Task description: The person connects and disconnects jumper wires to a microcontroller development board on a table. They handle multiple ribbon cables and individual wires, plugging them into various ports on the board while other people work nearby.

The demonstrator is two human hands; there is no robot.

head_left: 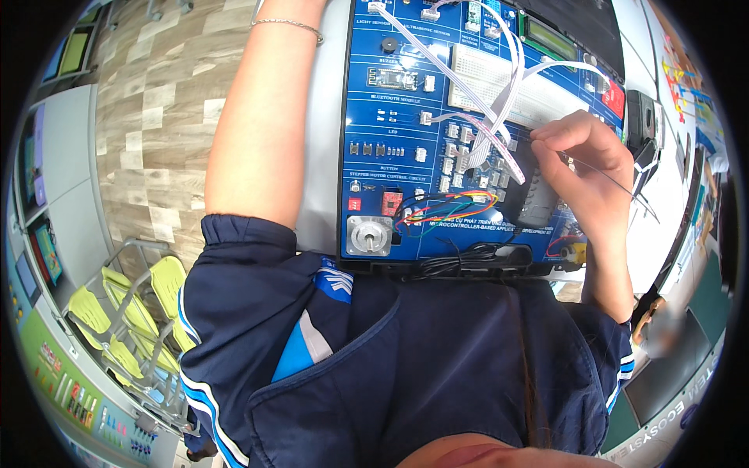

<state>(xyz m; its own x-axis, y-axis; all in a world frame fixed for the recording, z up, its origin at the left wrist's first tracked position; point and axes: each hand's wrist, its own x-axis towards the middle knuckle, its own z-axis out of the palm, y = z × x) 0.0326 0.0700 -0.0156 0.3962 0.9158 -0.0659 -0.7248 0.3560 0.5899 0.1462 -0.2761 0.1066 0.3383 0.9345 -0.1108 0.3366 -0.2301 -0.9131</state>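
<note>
My right hand (590, 160) is over the right part of a blue electronics training board (374, 168), thumb and forefinger pinched together. What they hold, if anything, is too small to make out. A thin dark strand, perhaps a wire, runs across this hand. Close to the fingertips, several white connector cables (507, 97) loop over a white breadboard (476, 78) and down to small white sockets. My left forearm (257, 132), with a bracelet at the wrist, reaches along the board's left side; its hand is beyond the top edge. Red, yellow and green jumper wires (468, 201) curve across the lower board.
A silver stepper motor (370, 235) sits at the board's lower left corner, and a bundled black cable (468, 259) lies along its near edge. A small display (550, 39) is at the upper right. Yellow-green chairs (136, 304) stand on the floor to the left.
</note>
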